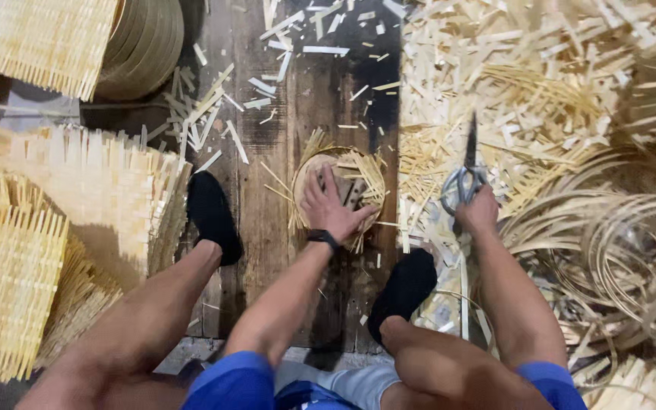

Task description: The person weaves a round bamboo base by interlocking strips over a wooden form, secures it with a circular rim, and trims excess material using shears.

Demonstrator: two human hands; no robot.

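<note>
My left hand (330,207) presses flat, fingers spread, on a small round woven bamboo piece (370,176) lying on the dark wooden floor (267,220). A black band sits on that wrist. My right hand (477,212) grips the handles of a pair of metal scissors (465,171), blades pointing away over the heap of bamboo scraps. My feet in black socks rest on either side of the woven piece.
Stacks of woven bamboo mats (17,258) fill the left side. Bamboo offcuts (510,68) and coiled bamboo strips (616,243) pile up on the right. Round rims (146,45) stand at the top left. Loose slivers scatter over the boards.
</note>
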